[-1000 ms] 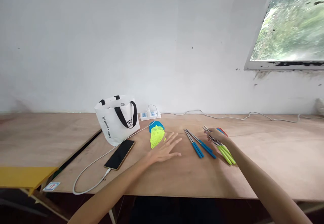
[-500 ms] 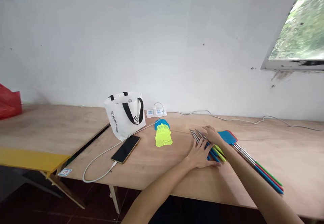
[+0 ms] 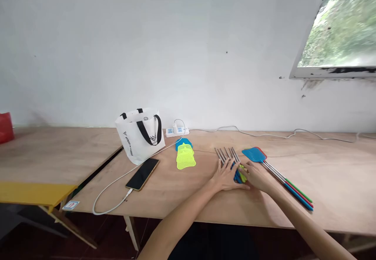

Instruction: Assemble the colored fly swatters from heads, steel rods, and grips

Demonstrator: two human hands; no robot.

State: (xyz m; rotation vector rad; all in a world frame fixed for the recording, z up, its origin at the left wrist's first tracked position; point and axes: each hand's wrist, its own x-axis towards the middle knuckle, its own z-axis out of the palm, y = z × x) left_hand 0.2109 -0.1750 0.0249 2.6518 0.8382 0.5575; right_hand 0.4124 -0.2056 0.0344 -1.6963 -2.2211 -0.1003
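A row of fly swatter handles (image 3: 225, 154) with metal rods and blue or yellow-green grips lies on the wooden table. Across their grips my left hand (image 3: 226, 177) lies flat with its fingers spread. My right hand (image 3: 256, 176) bends its fingers round the yellow-green grips (image 3: 243, 173) at the right side of the row; the fingertips are partly hidden. Left of the hands rest overlapping yellow-green swatter heads (image 3: 186, 160), with blue swatter heads (image 3: 182, 141) behind them. Assembled fly swatters (image 3: 279, 177) with blue, red and green grips lie together on the right.
A white bag (image 3: 141, 136) with black handles stands left, near a phone (image 3: 143, 174) on a white charging cable (image 3: 102, 193). A power strip (image 3: 177, 131) sits by the wall. Another table (image 3: 55, 154) adjoins at left, with a gap between.
My right hand has drawn back from the rod tips to the yellow-green grips. The rods now lie more spread out, ends in a row. The view has shifted slightly right.
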